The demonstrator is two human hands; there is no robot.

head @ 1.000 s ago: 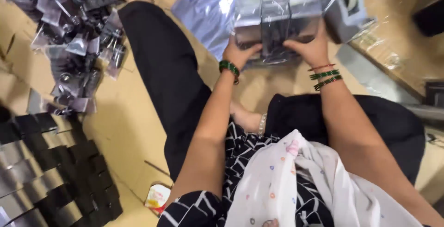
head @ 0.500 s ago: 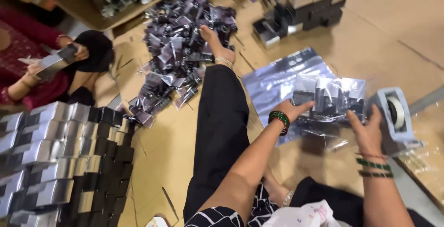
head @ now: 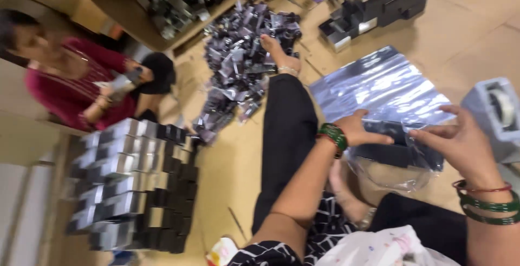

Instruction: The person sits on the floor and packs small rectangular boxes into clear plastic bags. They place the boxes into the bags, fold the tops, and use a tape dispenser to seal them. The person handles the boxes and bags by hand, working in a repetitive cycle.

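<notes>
I sit on a floor of flattened cardboard with one leg stretched out. My left hand [head: 360, 129] and my right hand [head: 457, 138] both grip a clear plastic bag [head: 401, 157] that holds a row of small black and silver boxes. The bag lies in front of my lap, on the near edge of a pile of shiny plastic bags [head: 379, 87]. Green bangles ring both wrists. The frame is blurred, so finger detail is unclear.
A grey tape dispenser [head: 495, 114] stands right of my right hand. Stacked black and silver boxes [head: 130, 182] sit at left. A heap of loose small boxes [head: 244, 60] lies by my foot. More stacks [head: 374, 3] stand far back. A person in red [head: 76, 87] sits at left, handling a box.
The view has swung left and up, bringing the person in red and the left stack into view. My hands have stayed on the filled bag, which now sits closer to my lap.
</notes>
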